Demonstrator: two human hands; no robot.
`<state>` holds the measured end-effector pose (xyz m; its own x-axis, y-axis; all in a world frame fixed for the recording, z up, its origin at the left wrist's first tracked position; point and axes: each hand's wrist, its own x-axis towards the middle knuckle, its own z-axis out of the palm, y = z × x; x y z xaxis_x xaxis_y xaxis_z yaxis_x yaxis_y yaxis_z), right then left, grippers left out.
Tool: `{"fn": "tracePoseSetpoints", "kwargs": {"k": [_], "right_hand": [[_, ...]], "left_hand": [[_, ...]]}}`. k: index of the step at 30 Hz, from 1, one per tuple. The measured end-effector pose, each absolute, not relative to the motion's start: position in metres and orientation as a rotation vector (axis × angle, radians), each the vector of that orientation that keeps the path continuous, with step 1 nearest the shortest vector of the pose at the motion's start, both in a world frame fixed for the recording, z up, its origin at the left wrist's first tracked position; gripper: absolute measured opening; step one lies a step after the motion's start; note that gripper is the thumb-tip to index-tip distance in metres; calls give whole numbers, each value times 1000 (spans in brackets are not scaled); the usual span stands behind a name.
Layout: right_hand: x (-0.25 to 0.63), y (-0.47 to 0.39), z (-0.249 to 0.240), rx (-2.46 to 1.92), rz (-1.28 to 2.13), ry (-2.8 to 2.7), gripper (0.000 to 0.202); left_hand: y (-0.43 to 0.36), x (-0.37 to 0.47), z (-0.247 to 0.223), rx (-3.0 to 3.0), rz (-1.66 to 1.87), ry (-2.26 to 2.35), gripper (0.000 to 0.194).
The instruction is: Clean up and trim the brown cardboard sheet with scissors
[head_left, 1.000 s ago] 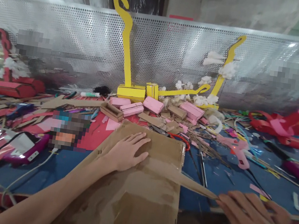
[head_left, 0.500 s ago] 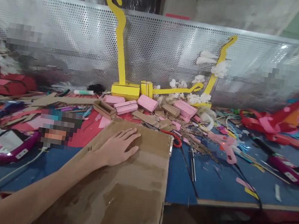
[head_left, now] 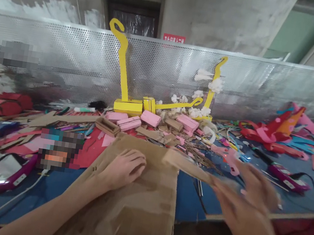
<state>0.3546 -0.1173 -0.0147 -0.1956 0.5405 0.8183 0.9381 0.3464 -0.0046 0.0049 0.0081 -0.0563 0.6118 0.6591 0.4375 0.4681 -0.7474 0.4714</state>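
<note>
A large sheet of brown cardboard [head_left: 141,218] slants up from below onto the workbench. My left hand [head_left: 123,168] rests on its upper part, fingers loosely bent and thumb apart, with nothing held. From the right comes my right hand [head_left: 246,203], smeared by motion. Between its thumb and fingers is a narrow cardboard strip [head_left: 187,167], whose far end reaches over the sheet's upper right edge. Other fingers of that hand are spread away from the strip. Blur hides the exact grip.
Pink boxes [head_left: 150,119], yellow hook-shaped pieces [head_left: 124,68] and cardboard scraps lie along a perforated metal screen [head_left: 167,67]. A pink glue gun [head_left: 229,158] and a purple tool [head_left: 289,178] with a cord are at right. Another purple device [head_left: 11,174] and cables sit left.
My right hand has come into view from the right with a cardboard strip. My left hand's fingers, spread flat before, are now bent. The view has tilted up.
</note>
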Motion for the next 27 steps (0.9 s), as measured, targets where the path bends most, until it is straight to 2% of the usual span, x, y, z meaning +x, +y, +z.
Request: {"fn": "tracePoseSetpoints", "kwargs": {"k": [3, 6, 9, 11, 16, 21, 27], "right_hand": [[291, -43, -9, -1243, -438, -2044, 30], [245, 23, -6, -1191, -173, -2155, 33], [219, 58, -14, -1126, -74, -2204, 41], [210, 65, -23, -1051, 4, -2229, 39], [198, 57, -37, -953, 137, -2253, 5], [197, 50, -29, -807, 504, -2199, 8], [200, 57, -33, -728, 539, -1985, 12]], "left_hand": [[13, 4, -58, 2040, 999, 852, 21], [29, -1, -64, 1778, 1139, 882, 35], [46, -12, -69, 1547, 1245, 868, 48], [54, -20, -69, 1452, 1257, 850, 52], [58, -33, -63, 1400, 1258, 831, 54], [54, -28, -61, 1587, 1256, 849, 57], [36, -26, -53, 1754, 1133, 819, 40]]}}
